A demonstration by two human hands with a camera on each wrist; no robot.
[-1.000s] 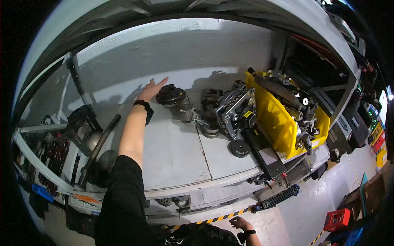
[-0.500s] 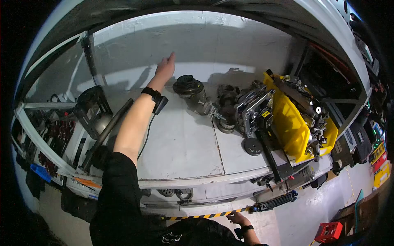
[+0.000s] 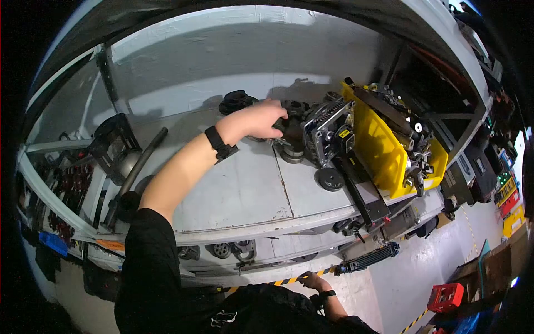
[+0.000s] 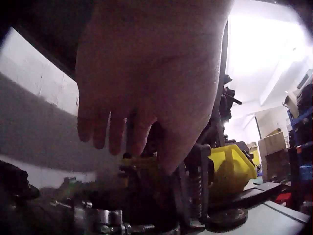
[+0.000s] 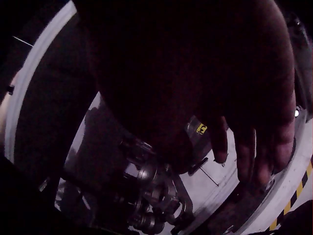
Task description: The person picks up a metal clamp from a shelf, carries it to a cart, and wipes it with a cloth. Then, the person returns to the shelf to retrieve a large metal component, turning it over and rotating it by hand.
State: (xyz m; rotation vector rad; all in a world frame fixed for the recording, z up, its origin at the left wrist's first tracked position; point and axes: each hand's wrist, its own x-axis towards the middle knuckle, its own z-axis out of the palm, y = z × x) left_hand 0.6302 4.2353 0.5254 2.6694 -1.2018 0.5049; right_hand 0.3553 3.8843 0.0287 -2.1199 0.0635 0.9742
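— Reaching across the grey shelf [image 3: 239,195], the left hand [image 3: 257,119] lands on what?
— On a dark metal part [image 3: 292,127] toward the back of the shelf, between a black flanged disc [image 3: 236,102] and a silver-framed unit [image 3: 325,133]. The fingertips and thumb touch its top.
— Gripping it?
— I cannot tell. From the head camera the fingers bend down over the part. In the left wrist view the fingers [image 4: 115,132] hang short and curved, close together, and the metal below them is blurred. Whether they close round it is hidden.
— What sits beyond that unit?
— A yellow bin [image 3: 384,153], tilted and packed with dark machine pieces, just beside it. A flat black disc [image 3: 329,179] lies in front of the unit, nearer the shelf edge.
— And on the other side of the arm?
— A long dark bar [image 3: 136,170] lies slantwise, well apart from the hand. A black wristband [image 3: 221,143] wraps the forearm.
— The right hand?
— The right hand [image 3: 312,281] hangs low, beneath the shelf edge, near a yellow-and-black floor stripe [image 3: 281,281]. In its wrist view the fingers [image 5: 247,156] dangle loose, slightly spread, holding nothing. Shiny metal fittings [image 5: 156,200] show beyond them.
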